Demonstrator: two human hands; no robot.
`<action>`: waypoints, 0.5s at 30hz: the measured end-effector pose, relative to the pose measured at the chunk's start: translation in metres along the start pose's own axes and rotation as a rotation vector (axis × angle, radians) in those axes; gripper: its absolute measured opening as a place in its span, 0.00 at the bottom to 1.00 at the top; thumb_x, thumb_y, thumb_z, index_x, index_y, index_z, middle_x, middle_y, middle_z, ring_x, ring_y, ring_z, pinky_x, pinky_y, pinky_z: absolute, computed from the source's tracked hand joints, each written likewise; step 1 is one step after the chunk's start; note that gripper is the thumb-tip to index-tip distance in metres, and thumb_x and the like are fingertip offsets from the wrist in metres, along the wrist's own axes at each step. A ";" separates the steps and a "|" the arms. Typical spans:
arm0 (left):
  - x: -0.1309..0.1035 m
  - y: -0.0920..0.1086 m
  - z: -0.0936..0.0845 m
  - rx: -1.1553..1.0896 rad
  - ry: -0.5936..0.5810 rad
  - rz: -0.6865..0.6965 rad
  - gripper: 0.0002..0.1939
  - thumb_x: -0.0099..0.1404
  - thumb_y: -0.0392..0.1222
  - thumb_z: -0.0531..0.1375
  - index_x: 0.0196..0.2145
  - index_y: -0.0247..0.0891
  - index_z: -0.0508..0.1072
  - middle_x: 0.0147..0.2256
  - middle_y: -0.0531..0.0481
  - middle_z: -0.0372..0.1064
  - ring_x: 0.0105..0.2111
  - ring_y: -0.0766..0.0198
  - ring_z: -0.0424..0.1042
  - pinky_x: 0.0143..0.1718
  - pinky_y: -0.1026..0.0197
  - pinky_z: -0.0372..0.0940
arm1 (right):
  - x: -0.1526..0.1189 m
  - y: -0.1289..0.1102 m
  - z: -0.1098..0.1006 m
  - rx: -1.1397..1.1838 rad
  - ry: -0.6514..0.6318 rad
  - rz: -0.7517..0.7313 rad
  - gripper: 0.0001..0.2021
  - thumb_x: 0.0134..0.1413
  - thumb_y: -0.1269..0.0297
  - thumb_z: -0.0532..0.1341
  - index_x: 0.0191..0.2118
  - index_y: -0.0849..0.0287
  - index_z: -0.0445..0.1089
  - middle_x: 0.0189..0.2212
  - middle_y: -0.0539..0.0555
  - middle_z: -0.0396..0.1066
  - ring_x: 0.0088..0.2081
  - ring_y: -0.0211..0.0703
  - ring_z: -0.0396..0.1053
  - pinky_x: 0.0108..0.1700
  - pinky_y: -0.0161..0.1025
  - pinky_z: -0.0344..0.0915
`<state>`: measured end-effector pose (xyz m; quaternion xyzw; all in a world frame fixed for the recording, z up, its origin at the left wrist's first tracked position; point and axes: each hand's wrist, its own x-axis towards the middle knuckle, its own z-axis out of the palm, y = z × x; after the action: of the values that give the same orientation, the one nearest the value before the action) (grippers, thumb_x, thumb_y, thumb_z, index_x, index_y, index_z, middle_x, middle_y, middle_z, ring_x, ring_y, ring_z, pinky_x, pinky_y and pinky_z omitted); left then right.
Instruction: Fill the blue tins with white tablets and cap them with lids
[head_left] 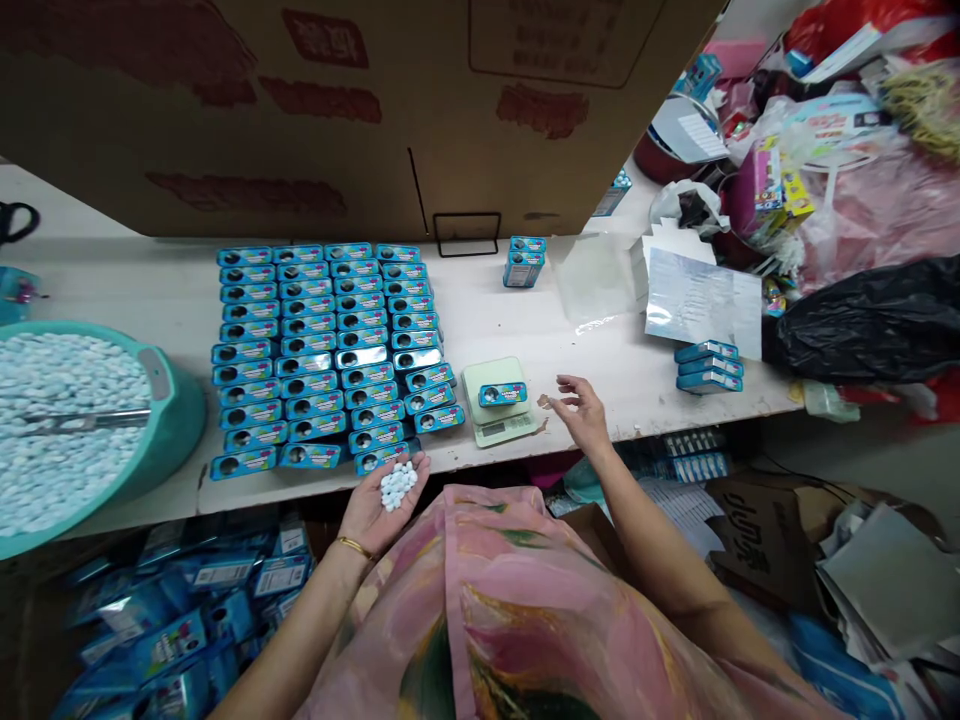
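Note:
My left hand, palm up and cupped, carries a small heap of pale candies at the table's front edge. It lies just below the near end of the rows of blue boxes, which show a dark round spot on their tops. A pale green scale with a small display stands right of the rows, and one blue box rests on its plate. Close to the scale's right side hovers my right hand, thumb and fingers apart, with nothing visible in it.
At left, a teal tub is full of pale candies with a metal tool in them. A large cardboard box closes off the back. Blue boxes are stacked at right near papers and bags. Blue packages fill the space below.

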<state>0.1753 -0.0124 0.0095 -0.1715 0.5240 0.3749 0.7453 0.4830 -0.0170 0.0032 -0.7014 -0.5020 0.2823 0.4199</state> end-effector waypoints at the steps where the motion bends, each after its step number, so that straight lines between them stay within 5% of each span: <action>1: 0.000 0.000 0.001 -0.002 0.001 -0.005 0.08 0.58 0.30 0.49 0.30 0.30 0.68 0.31 0.39 0.70 0.36 0.58 0.70 0.34 0.57 0.69 | 0.000 -0.003 0.004 -0.043 -0.051 -0.059 0.20 0.43 0.61 0.60 0.45 0.57 0.61 0.43 0.56 0.61 0.40 0.41 0.62 0.37 0.38 0.64; 7: -0.001 0.004 0.005 -0.021 0.002 -0.033 0.08 0.58 0.31 0.49 0.30 0.30 0.68 0.31 0.40 0.71 0.37 0.58 0.70 0.34 0.57 0.69 | 0.010 -0.021 0.026 -0.312 -0.295 -0.301 0.29 0.44 0.63 0.61 0.53 0.56 0.52 0.50 0.59 0.54 0.52 0.46 0.52 0.51 0.45 0.54; 15: 0.000 0.011 0.001 -0.049 0.000 -0.018 0.09 0.58 0.31 0.49 0.31 0.29 0.69 0.32 0.39 0.71 0.37 0.58 0.70 0.36 0.57 0.68 | 0.020 -0.018 0.040 -0.410 -0.415 -0.298 0.31 0.42 0.67 0.61 0.54 0.55 0.51 0.51 0.57 0.54 0.52 0.47 0.52 0.52 0.46 0.54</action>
<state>0.1679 -0.0047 0.0117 -0.1942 0.5130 0.3809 0.7443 0.4482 0.0164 -0.0001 -0.6177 -0.7203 0.2478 0.1955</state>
